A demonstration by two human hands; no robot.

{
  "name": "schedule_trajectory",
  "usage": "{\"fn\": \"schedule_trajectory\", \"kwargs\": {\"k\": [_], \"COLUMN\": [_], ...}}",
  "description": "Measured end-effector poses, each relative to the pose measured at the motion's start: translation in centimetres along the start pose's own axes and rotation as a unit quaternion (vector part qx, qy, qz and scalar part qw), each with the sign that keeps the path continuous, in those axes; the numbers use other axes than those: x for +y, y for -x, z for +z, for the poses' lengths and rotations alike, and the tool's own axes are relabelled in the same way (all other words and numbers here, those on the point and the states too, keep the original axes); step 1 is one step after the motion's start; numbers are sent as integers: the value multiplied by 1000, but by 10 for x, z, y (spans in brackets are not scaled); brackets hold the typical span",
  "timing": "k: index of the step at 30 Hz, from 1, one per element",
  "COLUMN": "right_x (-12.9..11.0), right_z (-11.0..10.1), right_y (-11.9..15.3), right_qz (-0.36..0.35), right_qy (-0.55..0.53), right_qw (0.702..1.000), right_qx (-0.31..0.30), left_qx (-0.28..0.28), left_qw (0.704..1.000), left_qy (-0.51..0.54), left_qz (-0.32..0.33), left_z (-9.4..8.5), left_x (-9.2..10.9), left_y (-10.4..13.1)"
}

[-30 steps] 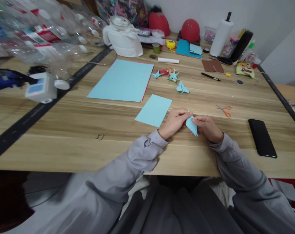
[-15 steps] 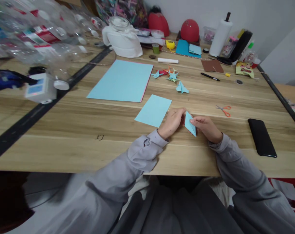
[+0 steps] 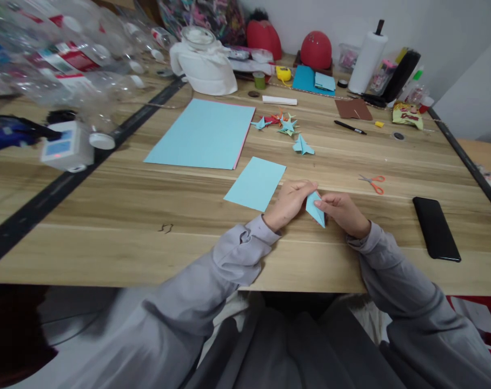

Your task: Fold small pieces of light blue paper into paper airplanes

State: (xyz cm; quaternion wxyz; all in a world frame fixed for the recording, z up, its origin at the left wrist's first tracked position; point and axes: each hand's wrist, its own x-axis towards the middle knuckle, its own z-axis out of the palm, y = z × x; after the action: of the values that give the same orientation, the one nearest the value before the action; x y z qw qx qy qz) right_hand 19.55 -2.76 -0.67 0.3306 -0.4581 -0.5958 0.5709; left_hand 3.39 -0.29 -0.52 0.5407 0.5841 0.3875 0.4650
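Note:
A small folded piece of light blue paper (image 3: 314, 209) is held between both hands, its pointed end towards me. My left hand (image 3: 290, 202) grips its upper left edge, with the thumb and fingers closed at the top corner. From the right, my right hand (image 3: 343, 211) pinches the paper, thumb on its face and the other fingers behind. Left of my left hand lies a flat light blue sheet (image 3: 255, 184). Beyond it is a larger blue sheet (image 3: 205, 134) with a pink edge showing below. A folded blue paper figure (image 3: 303, 145) lies farther back.
Orange-handled scissors (image 3: 376, 183) and a black phone (image 3: 436, 229) lie to the right. Several folded paper figures (image 3: 286, 125) are behind the hands, near a black pen (image 3: 350, 127). Plastic bottles (image 3: 79, 65) and a white device (image 3: 68, 146) stand at the left.
My left hand's fingertips have moved right, over the top corner of the folded paper. The paper has turned slightly and its upper tip is now covered.

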Motion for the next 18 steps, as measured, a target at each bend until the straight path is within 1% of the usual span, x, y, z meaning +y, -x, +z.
{"fn": "schedule_trajectory", "kwargs": {"k": [4, 9, 12, 14, 16, 18], "right_x": [-1, -1, 0, 1, 2, 2], "right_z": [1, 1, 1, 1, 0, -1], "right_y": [0, 0, -1, -2, -2, -2], "right_qz": [14, 25, 25, 17, 3, -8], "right_qy": [-6, -23, -30, -26, -17, -4], "right_qw": [1000, 999, 999, 999, 999, 999], "right_qx": [3, 5, 11, 21, 31, 33], "left_qx": [-1, 55, 73, 52, 9, -21], "left_qw": [999, 995, 994, 997, 999, 999], "left_qy": [19, 58, 65, 51, 29, 16], "left_qz": [-29, -57, -51, -40, -35, -35], "left_z": [-2, -2, -1, -1, -1, 0], "left_x": [-2, -8, -9, -8, -7, -6], "left_y": [-1, -4, -5, -4, -3, -1]}}
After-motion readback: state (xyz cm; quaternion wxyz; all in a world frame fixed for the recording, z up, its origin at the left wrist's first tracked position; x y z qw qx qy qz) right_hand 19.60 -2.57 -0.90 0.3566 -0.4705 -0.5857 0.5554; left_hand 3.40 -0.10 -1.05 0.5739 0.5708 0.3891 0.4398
